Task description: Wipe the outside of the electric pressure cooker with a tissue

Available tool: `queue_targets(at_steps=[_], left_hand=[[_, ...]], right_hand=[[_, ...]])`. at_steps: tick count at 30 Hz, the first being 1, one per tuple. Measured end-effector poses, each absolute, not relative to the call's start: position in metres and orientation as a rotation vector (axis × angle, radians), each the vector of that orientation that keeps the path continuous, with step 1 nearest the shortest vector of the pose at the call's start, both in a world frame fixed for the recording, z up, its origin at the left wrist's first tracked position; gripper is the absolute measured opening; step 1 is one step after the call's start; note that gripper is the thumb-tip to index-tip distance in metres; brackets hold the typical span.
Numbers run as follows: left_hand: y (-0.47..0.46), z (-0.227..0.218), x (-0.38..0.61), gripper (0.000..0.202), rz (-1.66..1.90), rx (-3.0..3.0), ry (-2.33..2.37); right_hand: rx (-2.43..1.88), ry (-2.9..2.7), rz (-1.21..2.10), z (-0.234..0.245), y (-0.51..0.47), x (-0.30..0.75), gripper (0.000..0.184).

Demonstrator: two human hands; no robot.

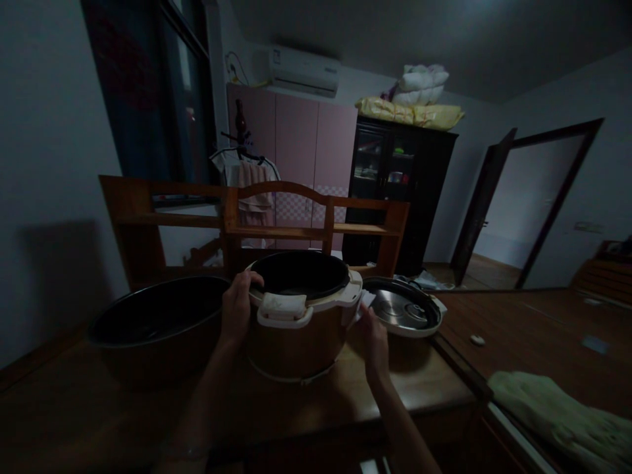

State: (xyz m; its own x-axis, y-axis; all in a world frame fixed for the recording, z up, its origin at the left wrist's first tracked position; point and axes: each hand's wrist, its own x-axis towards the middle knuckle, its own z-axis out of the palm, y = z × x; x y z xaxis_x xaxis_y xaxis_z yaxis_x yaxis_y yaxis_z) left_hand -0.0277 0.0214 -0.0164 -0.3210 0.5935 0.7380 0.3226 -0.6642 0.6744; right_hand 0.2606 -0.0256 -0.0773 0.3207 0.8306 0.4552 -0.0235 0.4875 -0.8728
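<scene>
An electric cooker body (296, 342) with a pale rim and front handle stands upright on the wooden desk (375, 395). Its dark inside (301, 273) faces up. My left hand (238, 306) grips the left of the rim, fingertips hooked over the edge. At the cooker's right side, my right hand (374, 339) is closed on a white wipe (359, 313), paper or cloth, against the outer wall. A wide dark inner pot (158, 329) sits left of the cooker. The round lid (402, 313), its metal underside up, lies to the right.
A wooden shelf rail (281, 232) runs along the desk's back. On the right is a low wooden surface (518, 322) with a small white object (477, 340) and a pale green cloth (557, 408). A pink wardrobe (296, 145) and dark cabinet (424, 178) stand behind. The room is dim.
</scene>
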Motion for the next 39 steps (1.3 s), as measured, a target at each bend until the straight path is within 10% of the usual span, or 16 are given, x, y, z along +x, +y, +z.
queue_targets(at_steps=[39], left_hand=[[0.018, -0.014, -0.026, 0.042, 2.088, 1.703, 1.171]], right_hand=[[-1.165, -1.721, 0.104, -0.126, -0.077, 0.186, 0.068]])
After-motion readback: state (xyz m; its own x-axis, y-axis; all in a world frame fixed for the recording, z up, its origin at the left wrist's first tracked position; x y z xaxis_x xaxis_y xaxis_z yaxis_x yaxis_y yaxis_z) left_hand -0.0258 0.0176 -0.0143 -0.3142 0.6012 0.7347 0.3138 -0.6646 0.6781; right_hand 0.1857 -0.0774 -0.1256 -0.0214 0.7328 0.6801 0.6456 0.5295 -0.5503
